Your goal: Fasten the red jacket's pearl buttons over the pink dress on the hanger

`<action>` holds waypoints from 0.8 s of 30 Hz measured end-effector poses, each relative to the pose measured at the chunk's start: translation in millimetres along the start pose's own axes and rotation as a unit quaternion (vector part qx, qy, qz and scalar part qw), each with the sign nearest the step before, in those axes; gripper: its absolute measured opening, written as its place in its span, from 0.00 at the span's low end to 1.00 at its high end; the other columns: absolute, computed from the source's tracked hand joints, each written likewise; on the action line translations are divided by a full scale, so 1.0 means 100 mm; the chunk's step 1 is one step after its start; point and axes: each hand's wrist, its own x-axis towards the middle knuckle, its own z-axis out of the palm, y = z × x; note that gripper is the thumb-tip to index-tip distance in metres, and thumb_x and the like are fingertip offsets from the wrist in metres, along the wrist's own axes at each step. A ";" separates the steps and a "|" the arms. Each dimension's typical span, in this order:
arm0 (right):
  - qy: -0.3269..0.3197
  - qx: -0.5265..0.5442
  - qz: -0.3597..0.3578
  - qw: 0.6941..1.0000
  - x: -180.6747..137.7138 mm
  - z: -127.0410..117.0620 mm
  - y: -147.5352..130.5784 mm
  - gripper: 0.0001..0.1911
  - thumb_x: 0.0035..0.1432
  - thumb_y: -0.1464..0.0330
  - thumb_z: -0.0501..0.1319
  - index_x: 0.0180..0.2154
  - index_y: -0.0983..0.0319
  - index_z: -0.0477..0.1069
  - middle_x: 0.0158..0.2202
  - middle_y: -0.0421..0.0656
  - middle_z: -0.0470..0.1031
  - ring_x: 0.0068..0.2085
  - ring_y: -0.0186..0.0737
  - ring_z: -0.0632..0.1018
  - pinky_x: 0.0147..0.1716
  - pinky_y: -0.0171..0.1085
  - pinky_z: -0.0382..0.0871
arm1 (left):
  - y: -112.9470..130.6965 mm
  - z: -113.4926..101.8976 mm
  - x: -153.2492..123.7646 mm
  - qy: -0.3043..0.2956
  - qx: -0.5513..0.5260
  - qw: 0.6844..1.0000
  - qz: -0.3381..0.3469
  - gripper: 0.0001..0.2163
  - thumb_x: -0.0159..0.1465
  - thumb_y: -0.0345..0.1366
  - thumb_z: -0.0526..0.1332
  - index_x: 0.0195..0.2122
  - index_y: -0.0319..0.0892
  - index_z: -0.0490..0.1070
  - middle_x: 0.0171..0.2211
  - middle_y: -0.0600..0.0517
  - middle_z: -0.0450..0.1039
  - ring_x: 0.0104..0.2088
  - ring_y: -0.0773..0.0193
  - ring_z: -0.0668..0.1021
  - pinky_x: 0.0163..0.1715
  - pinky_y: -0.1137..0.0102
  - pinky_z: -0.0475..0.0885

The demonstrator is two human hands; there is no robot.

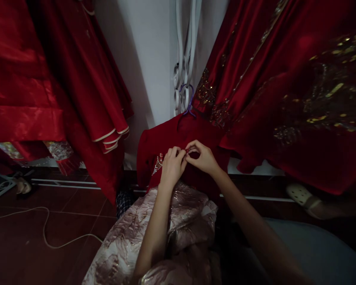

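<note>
A dark red garment [154, 138] hangs in front of me from a purple hanger [191, 107]. Both my hands meet at the middle of its front. My left hand [172, 164] is closed, its thumb and fingers bent toward the right fingertips. My right hand [203, 157] pinches, with thumb and forefinger forming a loop. Between the fingertips is something small and reddish, too small to name. A beaded ornament [158, 163] shows on the garment just left of my left hand. Shiny pink brocade fabric [127, 237] lies below my forearms.
Red garments [77, 67] hang at left, and red garments with gold sequins [338, 91] at right. White straps or tubes [182, 51] run down by the wall. A pale cable [46, 229] crosses the tiled floor. Another person's foot in a light clog [299, 194] is at right, near a grey seat [311, 245].
</note>
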 end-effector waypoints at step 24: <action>-0.049 -0.098 0.149 0.983 -0.47 -0.09 0.27 0.08 0.51 0.62 0.56 0.26 0.60 0.61 0.23 0.36 0.67 0.25 0.33 0.69 0.26 0.32 0.62 | -0.53 0.31 -0.27 -0.074 -0.213 0.971 -0.082 0.17 0.57 0.28 0.55 0.48 0.43 0.64 0.46 0.47 0.66 0.43 0.65 0.72 0.45 0.66 0.67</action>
